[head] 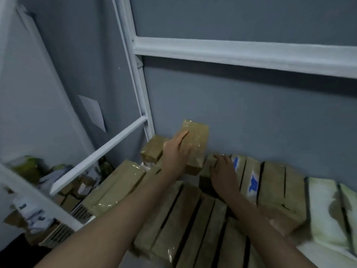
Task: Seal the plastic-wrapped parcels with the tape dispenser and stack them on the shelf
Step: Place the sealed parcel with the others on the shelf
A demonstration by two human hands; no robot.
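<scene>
My left hand (pixel 176 154) holds a tan, plastic-wrapped parcel (pixel 197 144) upright above the shelf, near the grey back wall. My right hand (pixel 224 171) rests with spread fingers on the top of a standing parcel (pixel 211 161) just to the right. Rows of tan wrapped parcels (pixel 185 219) fill the shelf below my arms. Two parcels with white and blue patches (pixel 251 182) stand in the back row. No tape dispenser is in view.
A white metal shelf frame has an upright (pixel 135 74) at the left and a crossbar (pixel 241 55) above. Pale green-white packs (pixel 326 213) stand at the right. A loose tan parcel (pixel 152 150) lies in the back corner. Clutter (pixel 38 200) sits on the left rack.
</scene>
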